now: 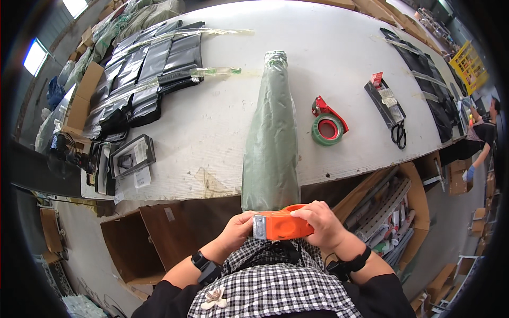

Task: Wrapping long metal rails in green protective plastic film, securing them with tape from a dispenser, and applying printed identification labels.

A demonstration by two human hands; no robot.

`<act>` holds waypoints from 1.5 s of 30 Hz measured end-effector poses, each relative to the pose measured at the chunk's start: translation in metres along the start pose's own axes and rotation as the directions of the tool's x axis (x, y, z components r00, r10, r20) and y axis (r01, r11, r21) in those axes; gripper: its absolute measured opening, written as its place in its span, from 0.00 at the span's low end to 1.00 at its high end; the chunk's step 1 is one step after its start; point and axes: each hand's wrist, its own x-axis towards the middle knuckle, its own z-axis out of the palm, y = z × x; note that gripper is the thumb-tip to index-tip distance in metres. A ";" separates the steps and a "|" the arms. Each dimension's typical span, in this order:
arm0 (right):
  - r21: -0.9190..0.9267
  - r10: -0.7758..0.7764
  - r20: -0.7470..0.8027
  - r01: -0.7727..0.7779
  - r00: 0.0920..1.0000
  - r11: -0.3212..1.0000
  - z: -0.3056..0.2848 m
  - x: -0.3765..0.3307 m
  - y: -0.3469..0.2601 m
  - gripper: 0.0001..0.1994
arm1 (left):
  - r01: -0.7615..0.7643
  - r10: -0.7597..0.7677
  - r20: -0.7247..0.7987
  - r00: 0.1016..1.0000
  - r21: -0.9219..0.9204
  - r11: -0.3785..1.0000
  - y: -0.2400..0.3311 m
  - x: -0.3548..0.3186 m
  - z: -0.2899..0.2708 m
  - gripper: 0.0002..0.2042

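Observation:
A long package wrapped in grey-green plastic [270, 143] lies lengthwise on the white table [212, 127], its narrow far end bound with clear tape. The wide near end reaches past the front edge toward me. Over that end my right hand [321, 225] grips an orange tape dispenser [286, 227], fingers wrapped on its right side. My left hand [237, 231] is closed beside the dispenser's metal front, at the package's near left corner. What its fingers pinch is too hidden to make out.
A red hand-held dispenser with green tape [327, 130] lies right of the package, near a black box with scissors [389, 106]. Black plastic packs [154, 69] cover the far left. Cardboard boxes [154, 244] stand below the table edge. Another person [480, 130] is at the far right.

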 end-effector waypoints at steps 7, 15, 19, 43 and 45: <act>-0.080 0.286 -0.055 -0.290 0.957 0.954 -0.034 -0.074 0.103 0.29 | 0.265 0.006 -0.525 0.851 0.439 0.859 -0.035 0.006 -0.071 0.15; 0.179 0.534 -0.128 -0.510 0.836 0.841 0.143 -0.087 0.152 0.31 | 0.274 -0.157 -0.368 0.917 0.292 0.916 -0.049 0.062 -0.046 0.16; -0.145 0.454 -0.390 -0.541 0.801 0.828 0.151 -0.086 0.139 0.30 | 0.291 0.066 -0.284 0.957 0.917 -0.273 0.046 0.005 -0.038 0.11; 0.950 0.965 -0.261 0.183 0.026 0.252 0.291 -0.061 0.141 0.28 | -0.851 -0.169 0.972 0.163 0.052 -0.522 0.078 0.185 0.090 0.35; 0.846 0.846 -0.532 -0.034 0.022 0.533 0.301 -0.084 0.141 0.28 | -0.883 -0.144 0.984 0.106 0.027 -0.469 0.061 0.187 0.116 0.36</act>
